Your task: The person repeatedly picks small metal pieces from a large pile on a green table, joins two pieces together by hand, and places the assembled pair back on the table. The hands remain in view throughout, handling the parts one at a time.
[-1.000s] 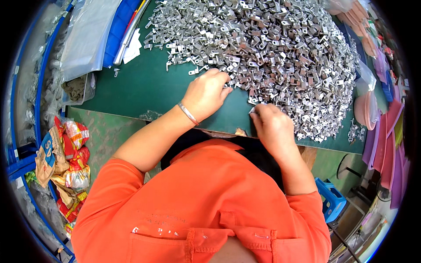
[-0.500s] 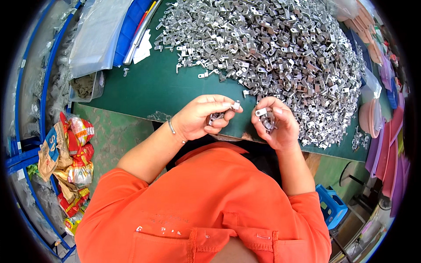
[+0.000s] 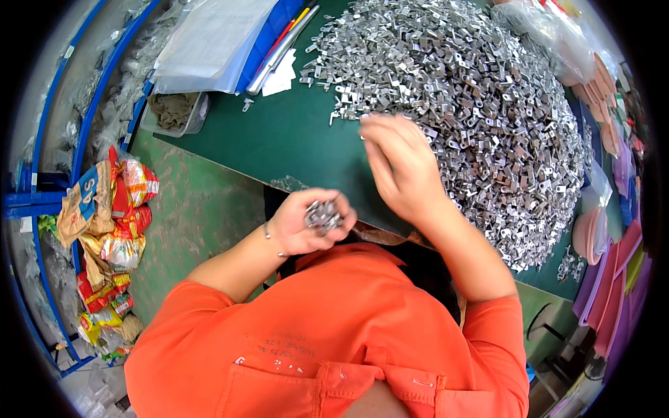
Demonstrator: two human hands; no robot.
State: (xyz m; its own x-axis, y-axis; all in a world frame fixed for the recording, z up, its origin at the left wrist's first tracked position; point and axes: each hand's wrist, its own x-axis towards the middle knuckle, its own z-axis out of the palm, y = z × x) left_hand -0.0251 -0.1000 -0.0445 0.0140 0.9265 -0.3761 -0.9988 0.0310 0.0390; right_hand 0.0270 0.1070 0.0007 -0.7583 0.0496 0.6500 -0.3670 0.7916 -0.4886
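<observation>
My left hand (image 3: 312,221) is held palm up near the table's front edge. Its fingers curl around a small cluster of metal brackets (image 3: 323,217). Farther forward and to the right, my right hand (image 3: 403,161) is turned back-of-hand up over the green table (image 3: 279,150), by the left edge of a large heap of the same silvery, bent brackets (image 3: 481,132). Its fingers are drawn together and slightly smeared by motion. A tiny bright bit shows at the fingertips, too small to name; the palm is hidden.
Clear plastic sheets (image 3: 212,45) lie on a blue bin (image 3: 273,42) at the back left, near a clear tub (image 3: 191,115) holding a cloth. Blue racking (image 3: 87,104) stands left, with colourful bags (image 3: 125,209) on the floor. Pink and purple sheets (image 3: 613,279) line the right side.
My right hand has moved forward and left to the heap's edge, turning palm down. My left hand has lowered slightly and opened upward around its brackets. The whole view has shifted.
</observation>
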